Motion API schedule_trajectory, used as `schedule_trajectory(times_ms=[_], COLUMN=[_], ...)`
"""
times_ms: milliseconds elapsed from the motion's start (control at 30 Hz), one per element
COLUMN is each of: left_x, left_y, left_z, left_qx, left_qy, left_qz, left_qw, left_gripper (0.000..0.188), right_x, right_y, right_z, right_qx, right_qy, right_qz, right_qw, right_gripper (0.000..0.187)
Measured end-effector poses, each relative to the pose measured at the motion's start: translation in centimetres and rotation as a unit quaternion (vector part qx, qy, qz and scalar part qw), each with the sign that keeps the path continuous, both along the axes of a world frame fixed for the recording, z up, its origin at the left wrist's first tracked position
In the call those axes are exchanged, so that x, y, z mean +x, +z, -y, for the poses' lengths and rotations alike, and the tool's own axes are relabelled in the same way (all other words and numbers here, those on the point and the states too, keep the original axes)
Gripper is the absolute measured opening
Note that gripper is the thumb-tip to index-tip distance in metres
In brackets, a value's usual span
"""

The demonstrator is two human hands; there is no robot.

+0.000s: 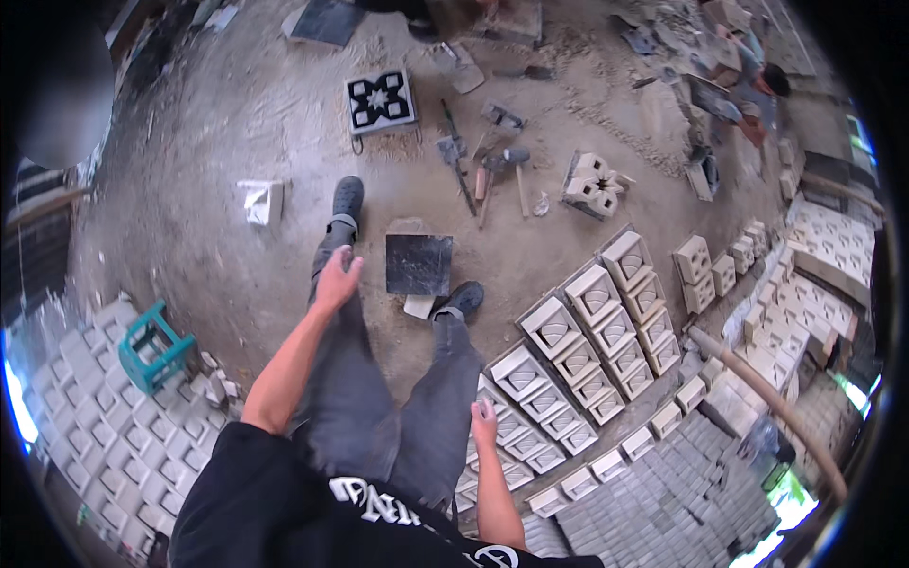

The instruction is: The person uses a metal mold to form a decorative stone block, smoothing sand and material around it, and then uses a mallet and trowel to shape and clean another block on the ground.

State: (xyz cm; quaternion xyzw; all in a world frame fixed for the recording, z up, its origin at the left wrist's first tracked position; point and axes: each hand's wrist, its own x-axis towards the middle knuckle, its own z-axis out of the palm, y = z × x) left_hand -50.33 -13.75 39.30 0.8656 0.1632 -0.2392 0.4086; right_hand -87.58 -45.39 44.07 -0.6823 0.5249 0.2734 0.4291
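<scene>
My left hand hangs over my left leg with its fingers apart and nothing in it. My right hand is by my right thigh, its fingers loosely bent and pale at the tips, with nothing visible in them. Between my feet a dark square board lies on the dusty ground. Ahead stands a square mould with a black star-and-squares pattern and wire loops. To the right, a pale openwork block sits on a dark board.
A hammer, a trowel and other tools lie ahead. Rows of pale patterned blocks stand at my right. A green stool stands by stacked blocks on the left. A white-topped block sits ahead left.
</scene>
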Motion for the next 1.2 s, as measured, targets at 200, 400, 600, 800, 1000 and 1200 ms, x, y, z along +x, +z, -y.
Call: schedule_trajectory(times_ms=[200, 400, 600, 800, 1000, 1200], left_x=[-9.3, -13.3, -10.7, -12.3, -10.6, -6.3], left_y=[-16.1, -34.7, -42.8, -45.9, -42.6, -44.0], left_z=[7.6, 5.8, 7.6, 1.6, 2.0, 1.1], left_qx=[0.017, 0.072, 0.052, 0.037, 0.045, 0.110], left_qy=[-0.066, 0.050, 0.136, 0.114, 0.113, 0.105], left_qz=[-0.164, -0.210, -0.196, -0.243, -0.198, -0.144], left_qw=[0.984, 0.974, 0.970, 0.963, 0.973, 0.978], left_gripper=[0.064, 0.081, 0.092, 0.075, 0.060, 0.058], right_x=[5.1, 12.9, 21.0, 26.3, 27.7, 32.1], right_y=[-15.5, -38.1, -51.9, -51.1, -48.7, -50.5], right_z=[4.2, 1.3, 3.1, -2.6, -3.6, -4.1], right_qx=[-0.001, 0.028, 0.024, 0.045, 0.017, 0.018], right_qy=[0.204, 0.199, 0.176, 0.279, 0.253, 0.282], right_qz=[-0.126, 0.031, 0.078, -0.023, -0.016, 0.026], right_qw=[0.971, 0.979, 0.981, 0.959, 0.967, 0.959], right_gripper=[0.033, 0.034, 0.076, 0.080, 0.079, 0.079])
